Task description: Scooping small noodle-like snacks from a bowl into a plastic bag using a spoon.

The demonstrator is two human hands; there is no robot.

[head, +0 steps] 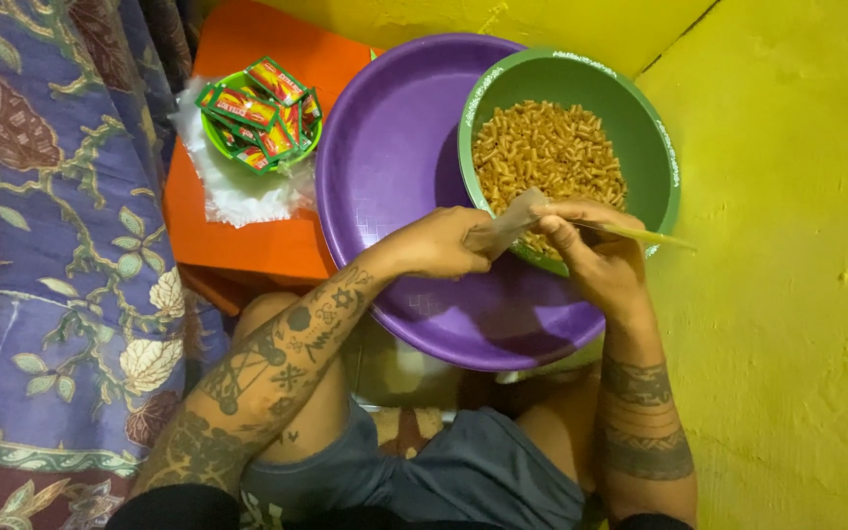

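Sitting cross-legged on a yellow floor (pixel 787 294), a person with tattooed forearms works over a green bowl (pixel 655 128) of golden, short-cut fried snack pieces (pixel 547 147). Seen from the head camera, the left hand (pixel 439 243) pinches one edge of a small clear plastic pouch (pixel 519 213), fingers closed on the thin film; the right hand (pixel 596 250) grips the pouch's other side, fingers clamped together, with a slim yellow stick (pixel 645 235) jutting out past its knuckles toward the right. The pouch sits between both hands, just above the bowl's near rim. The bowl rests on a broad, smooth purple plastic tray (pixel 395 147). Beside the tray, on an orange stool (pixel 247 236), a small green dish (pixel 223 137) holds red-and-green seasoning sachets (pixel 262 103) atop crumpled clear plastic bags (pixel 238 191). A floral purple cloth (pixel 51 245) hangs at left.
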